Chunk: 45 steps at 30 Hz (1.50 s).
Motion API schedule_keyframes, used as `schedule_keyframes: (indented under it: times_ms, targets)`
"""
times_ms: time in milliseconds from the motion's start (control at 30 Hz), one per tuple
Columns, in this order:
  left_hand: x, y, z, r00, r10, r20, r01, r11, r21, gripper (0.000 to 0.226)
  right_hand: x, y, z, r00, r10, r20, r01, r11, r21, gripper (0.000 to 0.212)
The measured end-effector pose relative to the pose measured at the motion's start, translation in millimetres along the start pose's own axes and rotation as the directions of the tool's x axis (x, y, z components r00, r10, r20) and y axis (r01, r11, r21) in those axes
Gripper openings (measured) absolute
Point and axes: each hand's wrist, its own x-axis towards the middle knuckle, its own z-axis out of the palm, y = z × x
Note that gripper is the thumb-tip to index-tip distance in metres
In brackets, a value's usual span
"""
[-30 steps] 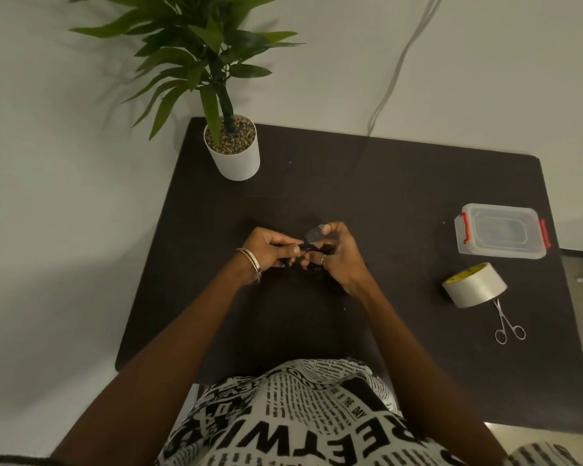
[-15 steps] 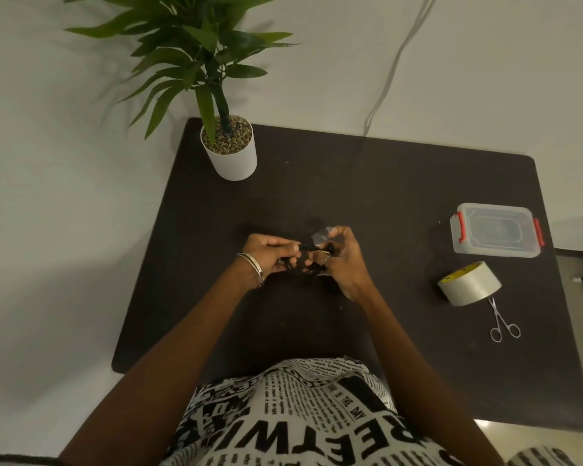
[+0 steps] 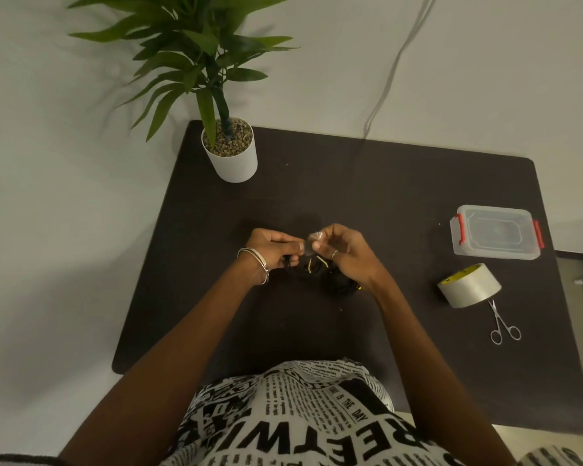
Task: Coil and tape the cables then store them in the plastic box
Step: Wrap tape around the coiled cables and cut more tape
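Both hands grip at mid-table: the left hand (image 3: 272, 247) holds the black coiled cable (image 3: 317, 269), while the right hand (image 3: 345, 252) has lifted its pinched tape strip (image 3: 316, 237) higher, so wrapping seems imminent, plastic box (image 3: 495, 235) shut.

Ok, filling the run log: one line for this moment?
step: taping coil | left hand: grips black cable | right hand: pinches tape piece | plastic box: lid on

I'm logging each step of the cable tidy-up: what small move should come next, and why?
Probably wrap the tape piece round the coil. The right hand pinches that clear piece just above the black coil, which the left hand grips; the box is shut.
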Motion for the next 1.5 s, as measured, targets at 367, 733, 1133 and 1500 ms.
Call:
schedule_keyframes:
  times_ms: [367, 733, 1133, 1500]
  targets:
    - [-1, 4, -1, 0.994, -0.037, 0.101, 0.031, 0.998, 0.059, 0.018, 6, -6, -4, 0.992, -0.115, 0.055, 0.127, 0.892, -0.433, 0.015]
    - [0, 0, 7, 0.995, 0.023, 0.093, -0.049, 0.956, 0.288, 0.021, 7, -9, -4, 0.991, -0.073, 0.108, 0.122, 0.815, -0.567, 0.026]
    - [1, 0, 11, 0.991, 0.131, -0.011, -0.119, 0.927, 0.356, 0.010, -2, 12, -2, 0.995, 0.040, -0.092, -0.057, 0.980, -0.189, 0.085]
    - [2, -2, 14, 0.986, 0.166, 0.021, -0.162, 0.922, 0.351, 0.009, -9, 11, 13, 0.949, 0.004, -0.317, -0.065, 0.981, -0.182, 0.047]
